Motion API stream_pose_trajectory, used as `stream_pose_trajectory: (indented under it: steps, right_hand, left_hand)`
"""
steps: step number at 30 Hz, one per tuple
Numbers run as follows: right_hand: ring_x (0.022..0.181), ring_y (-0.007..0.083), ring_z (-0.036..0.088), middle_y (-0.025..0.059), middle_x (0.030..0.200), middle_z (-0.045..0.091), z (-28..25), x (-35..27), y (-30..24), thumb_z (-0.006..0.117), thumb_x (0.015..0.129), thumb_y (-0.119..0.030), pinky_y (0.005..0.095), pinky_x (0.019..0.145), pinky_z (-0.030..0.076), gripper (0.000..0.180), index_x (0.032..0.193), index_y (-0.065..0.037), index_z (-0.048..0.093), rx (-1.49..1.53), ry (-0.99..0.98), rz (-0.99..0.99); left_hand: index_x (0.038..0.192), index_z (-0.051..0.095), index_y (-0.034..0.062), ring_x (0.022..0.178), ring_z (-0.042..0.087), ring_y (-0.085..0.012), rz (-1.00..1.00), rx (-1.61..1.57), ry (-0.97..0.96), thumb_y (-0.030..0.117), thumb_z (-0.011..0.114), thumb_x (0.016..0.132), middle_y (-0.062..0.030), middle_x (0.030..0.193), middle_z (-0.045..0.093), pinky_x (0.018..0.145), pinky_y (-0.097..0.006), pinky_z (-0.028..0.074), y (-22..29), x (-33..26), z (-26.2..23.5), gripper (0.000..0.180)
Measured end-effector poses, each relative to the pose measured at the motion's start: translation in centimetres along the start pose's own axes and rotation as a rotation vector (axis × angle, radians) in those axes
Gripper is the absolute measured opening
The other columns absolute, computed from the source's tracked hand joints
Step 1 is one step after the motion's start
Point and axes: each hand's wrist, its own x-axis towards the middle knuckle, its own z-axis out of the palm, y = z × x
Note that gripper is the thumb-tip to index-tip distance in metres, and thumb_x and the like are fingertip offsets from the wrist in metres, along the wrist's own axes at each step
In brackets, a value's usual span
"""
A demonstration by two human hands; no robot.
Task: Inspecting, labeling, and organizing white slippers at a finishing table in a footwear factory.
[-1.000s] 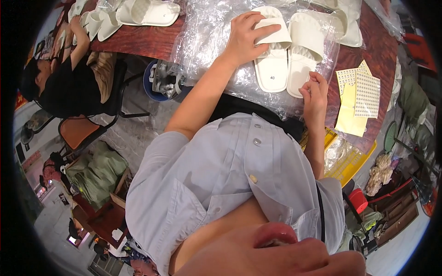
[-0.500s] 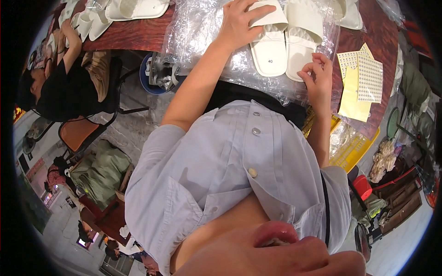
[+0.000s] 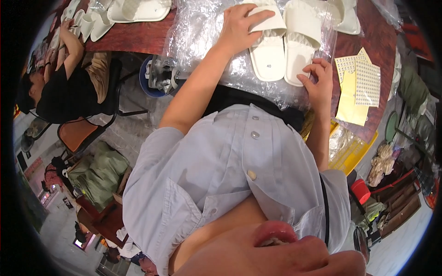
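A pair of white slide sandals lies side by side on clear plastic wrap [image 3: 207,41] on a dark red table [image 3: 138,39]. My left hand [image 3: 241,25] rests flat on the strap of the left sandal [image 3: 269,50], fingers spread over it. My right hand [image 3: 317,78] pinches the heel edge of the right sandal [image 3: 299,46] with fingertips, at the table's near edge. Both forearms reach up from my light grey shirt.
Yellow and white sticker sheets [image 3: 359,87] lie right of the sandals. More white sandals [image 3: 138,9] sit at the far left. A person in black [image 3: 60,92] sits at the table's left end. A blue bin [image 3: 159,76] stands below the table, a yellow crate [image 3: 350,147] at right.
The view has shifted so the table sits higher in the picture. My left hand has stayed on the left sandal; my right hand has moved up to the right sandal's heel.
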Motion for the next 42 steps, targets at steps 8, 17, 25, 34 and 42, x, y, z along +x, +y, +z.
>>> stream_pose_trajectory:
  steps: [8,17,25,34,42]
  right_hand:
    - [0.109,0.0358,0.052,0.0206,0.123,0.054,1.5,1.4,-3.7,0.071,0.080,-0.005,0.0415,0.092,0.044,0.019,0.099,-0.003,0.068,-0.181,0.004,-0.205]
    - [0.122,0.0472,0.041,0.0285,0.127,0.048,5.2,5.7,-4.3,0.065,0.086,-0.008,0.0499,0.100,0.038,0.043,0.128,0.001,0.056,-0.439,-0.110,-0.344]
    - [0.104,0.0415,0.049,0.0242,0.098,0.056,2.7,6.6,-3.9,0.061,0.092,-0.009,0.0472,0.089,0.041,0.032,0.120,0.005,0.056,-0.362,0.086,-0.115]
    - [0.089,0.0372,0.054,0.0224,0.091,0.058,1.5,7.8,-0.5,0.060,0.092,-0.012,0.0448,0.076,0.042,0.026,0.112,0.005,0.060,-0.257,0.158,-0.129]
    - [0.082,0.0336,0.054,0.0202,0.085,0.058,-1.8,9.6,-7.6,0.060,0.091,-0.009,0.0423,0.070,0.043,0.018,0.103,0.005,0.062,-0.358,0.190,-0.241]
  left_hand:
    - [0.120,0.070,0.0275,0.107,0.054,-0.0278,-0.084,0.082,-0.045,0.018,0.072,0.064,-0.0109,0.114,0.059,0.097,-0.045,0.035,-0.4,-1.2,0.1,0.056]
    - [0.124,0.067,0.0204,0.120,0.047,-0.0361,-0.047,0.115,-0.013,0.027,0.072,0.067,-0.0146,0.121,0.054,0.103,-0.049,0.035,0.9,-1.3,0.1,0.057]
    - [0.125,0.064,0.0160,0.130,0.037,-0.0436,-0.008,0.164,0.066,0.036,0.074,0.074,-0.0195,0.126,0.047,0.105,-0.054,0.035,3.4,-0.3,-0.8,0.055]
    - [0.134,0.053,0.0105,0.138,0.029,-0.0493,-0.242,0.341,-0.756,0.054,0.071,0.078,-0.0269,0.145,0.038,0.106,-0.065,0.028,7.5,-0.8,-0.2,0.073]
    - [0.148,0.041,0.0227,0.145,0.015,-0.0482,-0.119,0.220,-0.551,0.063,0.060,0.084,-0.0253,0.152,0.029,0.112,-0.068,0.017,5.4,-3.6,2.3,0.078]
